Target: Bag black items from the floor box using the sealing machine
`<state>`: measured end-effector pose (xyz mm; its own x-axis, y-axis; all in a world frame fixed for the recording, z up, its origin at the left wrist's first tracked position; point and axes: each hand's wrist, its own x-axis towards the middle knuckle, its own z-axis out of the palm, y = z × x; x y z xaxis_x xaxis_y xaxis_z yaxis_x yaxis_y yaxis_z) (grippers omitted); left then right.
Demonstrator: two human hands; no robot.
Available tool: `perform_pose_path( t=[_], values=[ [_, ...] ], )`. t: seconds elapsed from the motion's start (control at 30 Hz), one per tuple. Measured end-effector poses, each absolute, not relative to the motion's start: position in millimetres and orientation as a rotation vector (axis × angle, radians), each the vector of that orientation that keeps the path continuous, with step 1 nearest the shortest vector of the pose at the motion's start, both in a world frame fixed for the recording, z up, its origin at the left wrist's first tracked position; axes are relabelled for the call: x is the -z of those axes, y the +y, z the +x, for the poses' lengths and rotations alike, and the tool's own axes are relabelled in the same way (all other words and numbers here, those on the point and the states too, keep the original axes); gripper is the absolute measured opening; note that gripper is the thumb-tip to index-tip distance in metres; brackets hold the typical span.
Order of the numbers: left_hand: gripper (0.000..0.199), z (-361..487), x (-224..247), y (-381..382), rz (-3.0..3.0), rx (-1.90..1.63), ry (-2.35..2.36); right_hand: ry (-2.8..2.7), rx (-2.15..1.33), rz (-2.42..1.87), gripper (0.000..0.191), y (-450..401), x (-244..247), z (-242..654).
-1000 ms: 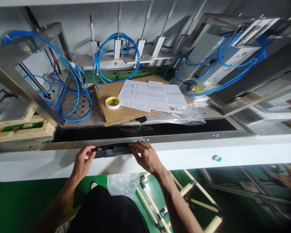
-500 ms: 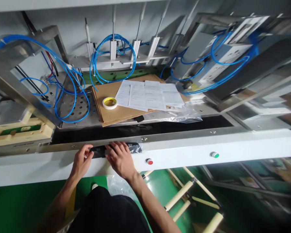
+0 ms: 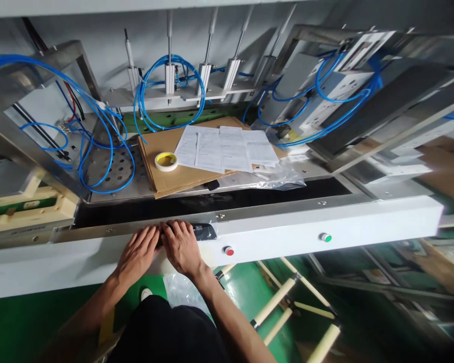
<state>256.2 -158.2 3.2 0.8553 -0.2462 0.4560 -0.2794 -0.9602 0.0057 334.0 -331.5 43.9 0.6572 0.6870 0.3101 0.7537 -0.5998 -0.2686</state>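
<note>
A long, narrow black part [image 3: 205,232] in a clear plastic sleeve lies along the white front rail of the machine. Only its right end shows; hands hide the rest. My left hand [image 3: 138,253] covers its left end, fingers close together and bent over the far edge. Right beside it, my right hand [image 3: 182,247] grips the middle of the part with curled fingers. The two hands touch or nearly touch at the index fingers. Both thumbs are mostly hidden.
A red button [image 3: 229,251] and a green button [image 3: 326,237] sit on the rail [image 3: 272,229]. Behind a dark slot lie cardboard [image 3: 162,184], a tape roll [image 3: 166,162], paper sheets [image 3: 227,151] and clear plastic film [image 3: 283,180]. Blue hoses [image 3: 146,106] loop around the machine.
My left hand has moved right and over the black part, covering the end that showed before. My right hand stays on the part. The view has shifted slightly.
</note>
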Motion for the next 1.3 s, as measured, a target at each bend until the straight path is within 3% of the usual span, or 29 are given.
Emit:
perform_pose_path(
  t=[0.13,0.27,0.37,0.6,0.7,0.8,0.9,0.97,1.03,1.13,1.3],
  values=[
    [0.042,262.1,-16.4,-143.0,2.865,-0.498,-0.538,-1.164,0.343,-2.409,0.050,-346.2,-52.4,325.8],
    [0.041,267.2,-41.0,-136.8,2.720,-0.290,-0.552,-1.265,0.364,-2.442,0.040,-359.6,-53.0,324.6],
    [0.037,273.3,-54.3,-137.2,2.653,-0.203,-0.562,-1.371,0.281,-2.443,0.042,-363.7,-53.2,333.4],
    [0.036,281.3,-55.9,-145.0,2.726,-0.549,-0.532,-1.306,0.062,-2.511,0.032,-356.5,-69.6,358.4],
    [0.028,285.3,-46.3,-145.6,2.725,-0.521,-0.544,-1.256,0.050,-2.551,0.020,-346.3,-69.3,369.7],
    [0.041,290.9,-35.4,-144.1,2.704,-0.401,-0.559,-1.246,0.064,-2.554,0.011,-338.3,-63.8,380.0],
    [0.055,293.8,-28.1,-143.7,2.716,-0.318,-0.565,-1.241,0.078,-2.543,0.016,-338.5,-59.2,383.0],
    [0.053,293.6,-27.4,-144.5,2.745,-0.348,-0.556,-1.205,0.161,-2.490,0.027,-344.2,-57.1,376.8],
    [0.045,292.8,-30.6,-145.0,2.772,-0.404,-0.551,-1.102,0.306,-2.388,0.034,-352.5,-53.9,361.7],
    [0.041,291.9,-39.7,-143.2,2.771,-0.367,-0.591,-0.787,0.466,-2.238,0.023,-363.1,-43.4,324.1],
    [0.032,279.6,-50.2,-143.0,2.503,-0.180,-0.406,-0.028,0.319,-1.913,0.023,-360.7,-20.8,263.9]
  ],
)
